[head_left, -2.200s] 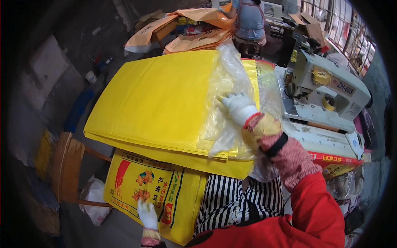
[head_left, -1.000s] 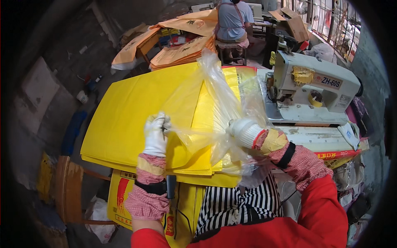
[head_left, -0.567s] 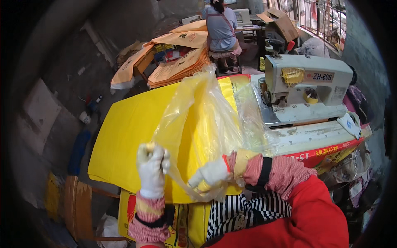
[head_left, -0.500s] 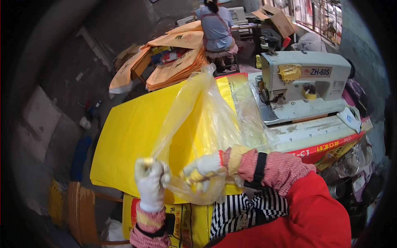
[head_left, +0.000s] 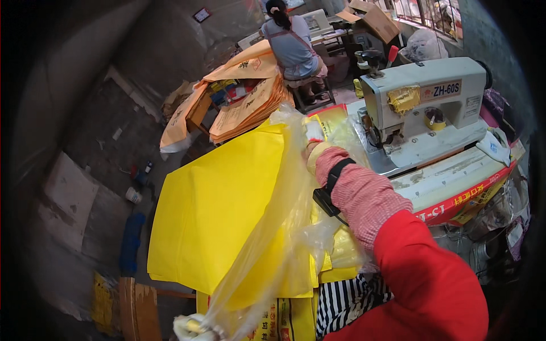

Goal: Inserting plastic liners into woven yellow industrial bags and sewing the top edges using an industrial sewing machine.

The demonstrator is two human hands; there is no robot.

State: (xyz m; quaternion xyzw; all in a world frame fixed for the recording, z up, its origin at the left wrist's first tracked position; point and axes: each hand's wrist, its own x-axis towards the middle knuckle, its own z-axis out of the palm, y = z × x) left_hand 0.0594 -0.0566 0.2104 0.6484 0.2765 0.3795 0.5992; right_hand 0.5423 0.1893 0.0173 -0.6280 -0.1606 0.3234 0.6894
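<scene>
A clear plastic bag [head_left: 250, 267] stretches diagonally over a stack of yellow sheet sacks [head_left: 216, 210] in front of me. My left hand [head_left: 196, 328], in a white glove, is closed on the bag's near end at the lower edge of the view. My right hand [head_left: 314, 132], also gloved, reaches to the far end of the sacks beside the plastic. Its fingers are hidden, so its grip does not show. More clear plastic [head_left: 347, 142] lies under and beside the right forearm, next to the sewing machine [head_left: 426, 102].
Orange printed sacks [head_left: 250, 108] are piled beyond the yellow ones. A person [head_left: 293, 45] sits with their back to me at another machine. A wooden stool [head_left: 139, 310] stands at the lower left. A cardboard box [head_left: 372, 23] is at the back right.
My right hand has moved from the near end of the plastic to the far end of the sacks. My left hand has come down and nearer, drawing the bag out long.
</scene>
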